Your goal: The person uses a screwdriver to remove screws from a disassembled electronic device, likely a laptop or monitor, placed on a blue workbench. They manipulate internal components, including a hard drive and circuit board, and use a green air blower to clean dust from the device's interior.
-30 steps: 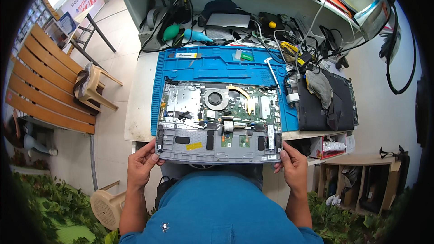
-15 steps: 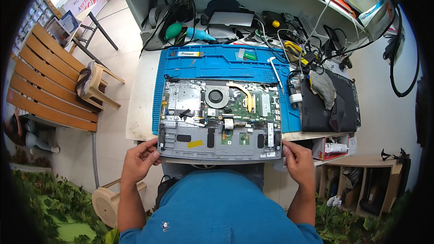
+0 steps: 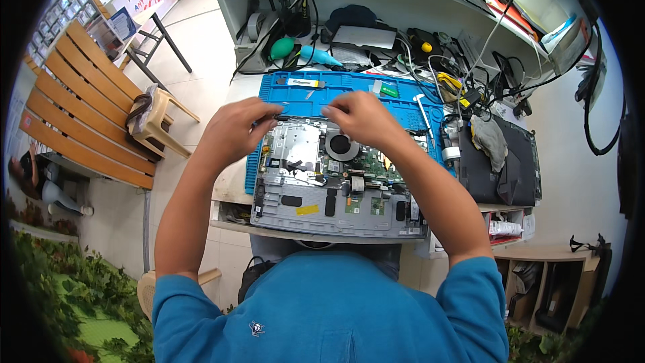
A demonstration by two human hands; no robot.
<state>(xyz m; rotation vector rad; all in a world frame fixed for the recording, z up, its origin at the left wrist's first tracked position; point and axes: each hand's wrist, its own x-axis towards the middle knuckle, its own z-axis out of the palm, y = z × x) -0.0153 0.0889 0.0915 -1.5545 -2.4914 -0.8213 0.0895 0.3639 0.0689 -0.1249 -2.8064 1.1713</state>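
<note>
Crowded with cables, tools and loose parts, a pale workbench (image 3: 232, 185) carries a ribbed blue work mat (image 3: 349, 87), and on the mat lies an opened laptop base (image 3: 336, 191), its grey shell facing up with the circuit board, a round cooling fan (image 3: 340, 146) and a silvery metal plate (image 3: 295, 144) exposed. The near edge of the laptop base overhangs the bench toward the person's blue shirt. Both forearms reach across the base and hide part of its right half. The left hand (image 3: 235, 128) is curled, fingertips pinched on a thin dark strip at the far edge of the laptop base; the right hand (image 3: 363, 117) is likewise bent over that same far edge, fingers closed on the strip, though exactly what lies under them is hidden. Just beyond the hands, on the mat, rest a small yellow-and-white tool (image 3: 302, 83) and a little green piece (image 3: 388, 91). Farther back sit a teal rubber air blower (image 3: 316, 54), a dark folded cloth (image 3: 349, 17) and a tangle of black and yellow wires (image 3: 457, 74). To the right of the mat a black laptop lid (image 3: 510, 171) lies flat with a grey rag (image 3: 489, 138) bunched on it. To the left of the bench stand a beige plastic stool (image 3: 158, 121) and a slatted wooden bench (image 3: 80, 107) on the tiled floor.
</note>
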